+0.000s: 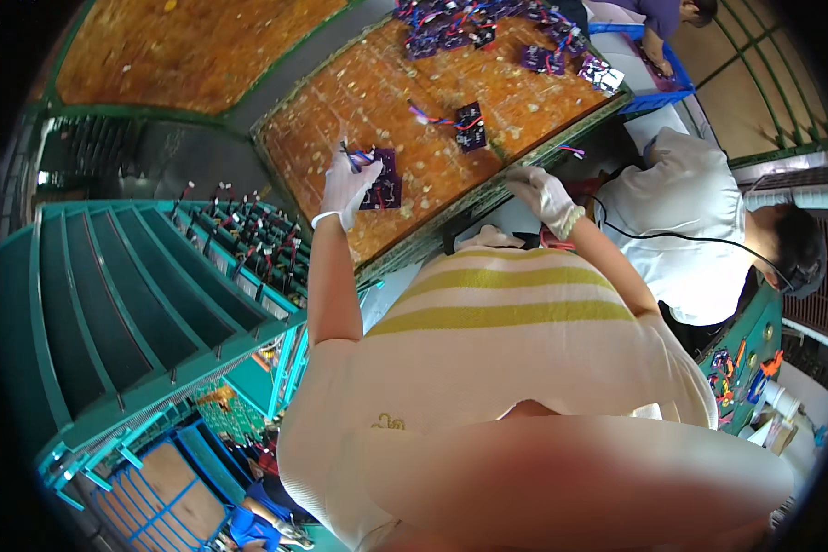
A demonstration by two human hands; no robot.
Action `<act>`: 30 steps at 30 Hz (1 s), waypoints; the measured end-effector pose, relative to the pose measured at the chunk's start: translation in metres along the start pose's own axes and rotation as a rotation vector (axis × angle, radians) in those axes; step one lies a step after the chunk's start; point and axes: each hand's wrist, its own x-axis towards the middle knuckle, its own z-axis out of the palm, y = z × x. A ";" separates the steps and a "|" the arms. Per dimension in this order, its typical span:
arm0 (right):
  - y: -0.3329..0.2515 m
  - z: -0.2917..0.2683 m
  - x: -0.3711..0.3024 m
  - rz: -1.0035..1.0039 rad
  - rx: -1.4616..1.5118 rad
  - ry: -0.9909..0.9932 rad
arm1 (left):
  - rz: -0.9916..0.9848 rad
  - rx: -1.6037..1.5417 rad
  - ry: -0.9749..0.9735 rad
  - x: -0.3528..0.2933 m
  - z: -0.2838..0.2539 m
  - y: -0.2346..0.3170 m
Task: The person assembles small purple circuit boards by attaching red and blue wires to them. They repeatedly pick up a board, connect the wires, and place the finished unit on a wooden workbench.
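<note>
My left hand [344, 189], in a white glove, is over the left part of the wooden tabletop. Its fingers are closed on the wire end of a purple circuit board [385, 189], and red, blue and dark wires show between thumb and fingers. Beyond the table's near edge, my right hand [546, 199], also gloved, has its fingers bent together; whatever they may hold is hidden. Between the hands, a second dark circuit board [470, 128] lies on the table with red and blue wires trailing left.
Wired boards [432, 39] are heaped at the table's far side. A blue crate [658, 97] stands at its right end, with another person's hand in it. A teal rack [129, 304] with wired parts stands left. A person in white [672, 221] sits close on my right.
</note>
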 end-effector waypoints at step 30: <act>-0.087 0.021 0.101 0.101 1.128 0.137 | 0.964 0.129 0.287 -0.061 0.036 0.067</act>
